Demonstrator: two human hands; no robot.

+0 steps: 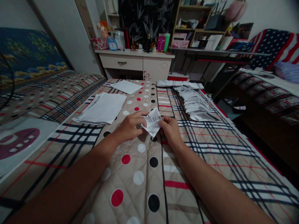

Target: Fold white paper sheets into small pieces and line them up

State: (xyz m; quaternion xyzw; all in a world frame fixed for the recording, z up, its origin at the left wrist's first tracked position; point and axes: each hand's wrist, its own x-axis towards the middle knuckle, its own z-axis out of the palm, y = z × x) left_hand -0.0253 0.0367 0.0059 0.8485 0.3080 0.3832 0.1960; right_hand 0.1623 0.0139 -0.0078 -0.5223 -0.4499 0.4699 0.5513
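Between my two hands is a small folded piece of white paper [152,122] with dark handwritten characters, turned so that one corner points up and one down. My left hand [132,125] pinches its left corner, fingers curled. On its right corner, the thumb and fingers of my right hand [171,129] are closed. The paper is held just over the dotted bedspread. Left of my hands lies a stack of white sheets [101,108]. To the right, a long overlapping row of folded papers [195,102] lies on the plaid part.
More white paper [126,86] lies farther back, and another row of folded papers [179,84] runs along the far edge. A white bag with a purple print [23,140] is at the left. Beyond the bed stand a white dresser [137,63] and a shelf [197,30].
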